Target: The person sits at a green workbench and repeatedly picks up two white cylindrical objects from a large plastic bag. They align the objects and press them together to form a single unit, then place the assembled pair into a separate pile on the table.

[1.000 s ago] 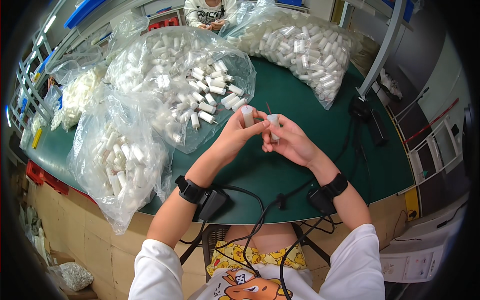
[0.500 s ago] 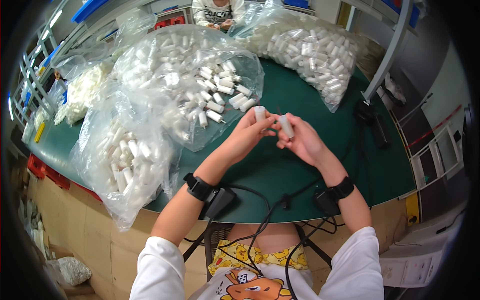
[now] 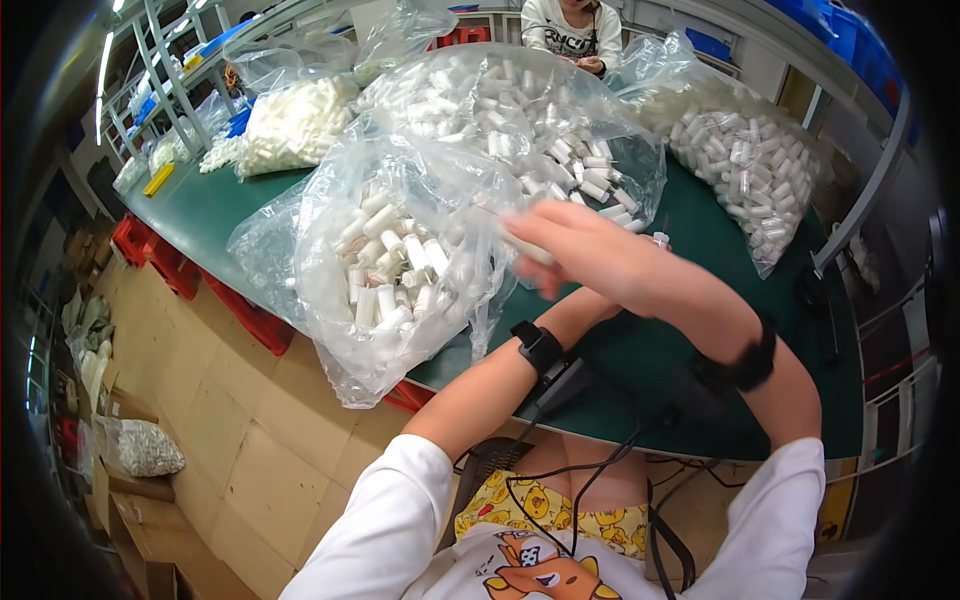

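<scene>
My right hand [image 3: 585,250] reaches across to the left over my left arm, blurred by motion. Its fingers close round a white plastic cylinder [image 3: 531,246], beside the near bag. My left hand [image 3: 603,301] is mostly hidden under the right forearm. Past that forearm shows the end of another white cylinder [image 3: 661,238], with a thin pin or wire sticking up, where the left fingers hold it. The near clear plastic bag [image 3: 345,355] lies open with several white cylinders [image 3: 385,255] inside. Behind it, a bigger open bag [image 3: 645,160] holds more cylinders with thin metal ends.
A filled bag of cylinders [image 3: 745,185] stands at the right. A bag of cream-coloured pieces [image 3: 295,125] sits far left on the green table [image 3: 215,215]. Black cables [image 3: 600,465] hang by my lap. Another person [image 3: 575,35] sits across. Red bins [image 3: 170,265] line the table's left edge.
The view has turned left. My right hand has swung left over my left arm with its cylinder, toward the near bag. The left hand has become mostly hidden.
</scene>
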`<state>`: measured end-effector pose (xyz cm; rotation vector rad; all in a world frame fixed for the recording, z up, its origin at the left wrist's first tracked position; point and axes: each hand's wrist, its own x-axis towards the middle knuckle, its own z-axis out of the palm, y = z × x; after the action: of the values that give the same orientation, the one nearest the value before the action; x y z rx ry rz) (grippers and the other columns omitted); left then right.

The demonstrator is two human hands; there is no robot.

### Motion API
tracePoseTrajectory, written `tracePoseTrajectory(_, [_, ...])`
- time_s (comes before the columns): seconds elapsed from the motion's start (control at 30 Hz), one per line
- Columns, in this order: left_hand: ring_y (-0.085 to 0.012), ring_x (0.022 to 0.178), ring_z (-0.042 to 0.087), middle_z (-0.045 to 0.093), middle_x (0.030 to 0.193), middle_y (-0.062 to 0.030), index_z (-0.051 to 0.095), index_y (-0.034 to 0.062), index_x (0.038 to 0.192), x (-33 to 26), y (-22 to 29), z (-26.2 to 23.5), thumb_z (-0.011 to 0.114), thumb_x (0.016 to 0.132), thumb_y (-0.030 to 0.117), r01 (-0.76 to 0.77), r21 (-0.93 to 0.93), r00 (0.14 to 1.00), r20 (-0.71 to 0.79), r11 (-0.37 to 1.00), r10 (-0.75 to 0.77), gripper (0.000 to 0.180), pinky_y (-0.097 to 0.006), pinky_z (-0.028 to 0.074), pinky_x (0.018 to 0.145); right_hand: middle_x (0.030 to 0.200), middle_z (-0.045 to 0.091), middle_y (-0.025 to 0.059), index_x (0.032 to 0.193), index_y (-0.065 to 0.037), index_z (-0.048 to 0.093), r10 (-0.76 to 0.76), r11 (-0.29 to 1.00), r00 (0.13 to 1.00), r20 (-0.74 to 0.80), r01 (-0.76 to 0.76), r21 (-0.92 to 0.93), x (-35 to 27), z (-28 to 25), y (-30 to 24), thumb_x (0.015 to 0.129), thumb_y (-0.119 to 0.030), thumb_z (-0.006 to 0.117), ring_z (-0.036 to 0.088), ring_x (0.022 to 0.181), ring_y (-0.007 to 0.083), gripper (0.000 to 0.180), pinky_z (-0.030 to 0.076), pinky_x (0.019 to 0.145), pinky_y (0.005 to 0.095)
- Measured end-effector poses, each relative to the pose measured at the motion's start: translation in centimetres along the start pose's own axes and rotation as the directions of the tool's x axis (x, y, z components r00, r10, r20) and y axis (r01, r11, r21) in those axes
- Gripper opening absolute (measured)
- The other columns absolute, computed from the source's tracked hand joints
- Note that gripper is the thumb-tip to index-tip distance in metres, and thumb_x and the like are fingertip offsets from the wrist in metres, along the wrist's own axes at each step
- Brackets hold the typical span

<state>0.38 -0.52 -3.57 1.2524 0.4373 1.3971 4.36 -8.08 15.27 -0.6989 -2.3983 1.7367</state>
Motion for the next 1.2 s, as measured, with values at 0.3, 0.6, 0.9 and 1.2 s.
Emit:
tracePoseTrajectory(0.3, [-0.0160,0.084,0.050,0.052,0.095,-0.0051,0.046,0.0080,0.108,-0.1,5.9,4.1,0.046,0.092,0.021,0.156,-0.226,0.972,-0.138,0.962,-0.190,0.021,-0.031,0.041,0.076,0.093,0.063,0.0126,0.108,0.002,0.057,-0.321,0.921,0.909,-0.267,0.365,0.135,-2.3,-4.1,-0.8,0.092,-0.025,0.048,0.062,0.086,0.0172,0.032,0.049,0.077,0.0268])
tracePoseTrajectory(0.6, [-0.0118,0.066,0.041,0.047,0.076,-0.0013,0.051,0.0045,0.103,1.1,5.0,4.7,0.038,0.094,0.031,0.281,-0.322,0.956,0.017,0.904,-0.291,0.031,-0.026,0.034,0.064,0.089,0.065,0.0066,0.093,0.001,0.064,-0.365,0.931,0.663,-0.653,0.235,-0.281,-8.3,-10.1,13.7,0.084,-0.008,0.061,0.063,0.082,0.0130,0.013,0.049,0.071,0.0249])
tracePoseTrajectory(0.9, [-0.0132,0.066,0.043,0.043,0.072,-0.0008,0.044,0.0079,0.092,0.8,5.6,5.5,0.032,0.093,0.031,0.295,-0.064,0.956,0.005,0.953,-0.295,0.026,-0.029,0.039,0.070,0.079,0.059,0.0069,0.093,0.000,0.066,-0.537,0.826,0.632,-0.559,0.257,-0.502,-8.4,-9.1,13.6,0.081,-0.003,0.062,0.060,0.067,0.0143,0.013,0.046,0.059,0.0253])
tracePoseTrajectory(1.2, [-0.0125,0.057,0.037,0.036,0.062,0.0005,0.042,0.0075,0.084,0.6,5.4,5.8,0.026,0.096,0.043,0.352,0.005,0.935,-0.057,0.936,-0.351,0.040,-0.028,0.037,0.058,0.078,0.058,0.0091,0.091,0.000,0.062,-0.705,0.645,0.539,-0.461,0.217,-0.732,-8.2,-8.7,14.1,0.078,-0.001,0.062,0.060,0.066,0.0248,0.013,0.048,0.058,0.0309])
